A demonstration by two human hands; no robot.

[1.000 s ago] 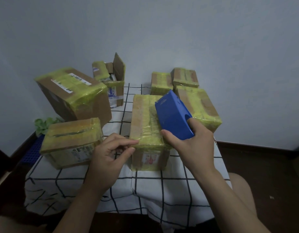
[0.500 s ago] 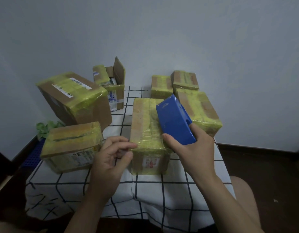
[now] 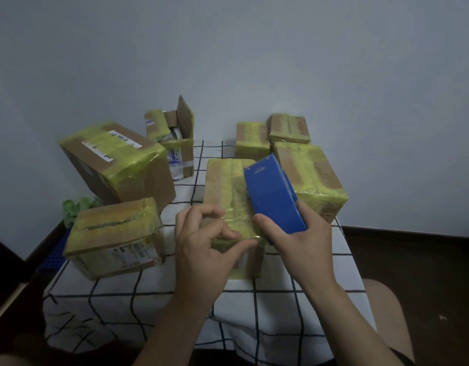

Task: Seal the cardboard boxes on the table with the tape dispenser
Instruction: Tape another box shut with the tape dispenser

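A long cardboard box (image 3: 225, 186) wrapped in yellow-green tape lies in the middle of the table (image 3: 148, 294). My right hand (image 3: 299, 241) grips a blue tape dispenser (image 3: 274, 196) that rests tilted on the box's right top edge. My left hand (image 3: 204, 247) sits at the box's near end, thumb pressed along the near top edge and fingers curled over the tape there. The box's near face is mostly hidden behind my left hand.
Several taped boxes ring the middle one: a large tilted box (image 3: 117, 165) and a smaller box (image 3: 114, 236) at left, an open box (image 3: 175, 143) behind, three more (image 3: 310, 175) at back right. The checked cloth drops off at the front edge. The wall stands close behind.
My left hand has moved right onto the near end of the middle box, its thumb now on the tape. The dispenser and my right hand have stayed in about the same place.
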